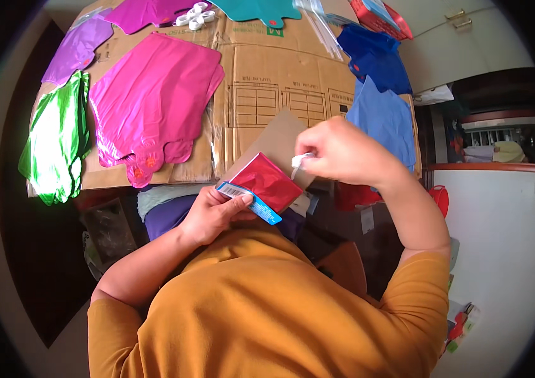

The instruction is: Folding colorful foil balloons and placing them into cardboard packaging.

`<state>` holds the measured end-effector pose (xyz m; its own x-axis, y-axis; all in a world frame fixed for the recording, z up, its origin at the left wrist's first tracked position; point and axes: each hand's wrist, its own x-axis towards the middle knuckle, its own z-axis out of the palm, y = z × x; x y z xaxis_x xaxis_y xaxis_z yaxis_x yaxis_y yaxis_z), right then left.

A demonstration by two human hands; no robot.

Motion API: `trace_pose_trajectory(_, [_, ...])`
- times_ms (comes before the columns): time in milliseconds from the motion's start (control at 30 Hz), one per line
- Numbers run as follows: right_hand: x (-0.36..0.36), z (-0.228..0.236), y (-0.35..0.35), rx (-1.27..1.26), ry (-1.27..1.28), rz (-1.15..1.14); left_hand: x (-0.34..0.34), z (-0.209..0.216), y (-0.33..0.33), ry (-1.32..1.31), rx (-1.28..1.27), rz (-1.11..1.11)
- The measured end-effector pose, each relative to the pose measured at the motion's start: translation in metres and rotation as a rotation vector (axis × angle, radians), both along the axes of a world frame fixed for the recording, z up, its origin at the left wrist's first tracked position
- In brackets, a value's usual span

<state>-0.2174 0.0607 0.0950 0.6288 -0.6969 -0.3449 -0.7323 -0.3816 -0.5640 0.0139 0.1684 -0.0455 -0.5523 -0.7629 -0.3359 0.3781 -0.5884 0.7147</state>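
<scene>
Worktop (258, 60): cardboard, pink foil sheets (157, 94) upper left
Left hand (216, 213): closed on red packet (262, 178), centre
Right hand (338, 150): pinched on small white piece (301, 160), centre-right

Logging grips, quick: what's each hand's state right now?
Left hand: closed, holding a red packet by its blue strip.
Right hand: closed, pinching a small white thing.

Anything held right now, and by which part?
Left hand holds a flat red plastic packet by its blue header strip. Right hand pinches a small white item; which part is unclear.
</scene>
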Motion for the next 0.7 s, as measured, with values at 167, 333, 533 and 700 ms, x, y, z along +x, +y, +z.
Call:
trace_pose_trajectory(167, [0.016, -0.033, 0.005, 0.348, -0.164, -0.022, -0.001, -0.002, 0.002, -0.028, -0.073, -0.016])
trace_pose_trajectory(333, [0.014, -0.062, 0.017, 0.815, -0.431, -0.351, -0.001, -0.009, 0.007, -0.019, -0.020, 0.033])
trace_pose_trajectory(533, [0.015, -0.062, 0.022, 0.837, -0.533, -0.324, -0.005, -0.004, 0.010, -0.088, 0.024, 0.156])
trace_pose_trajectory(700, [0.020, -0.050, 0.014, 0.868, -0.572, -0.391, -0.010, 0.002, 0.013, -0.118, -0.019, 0.247])
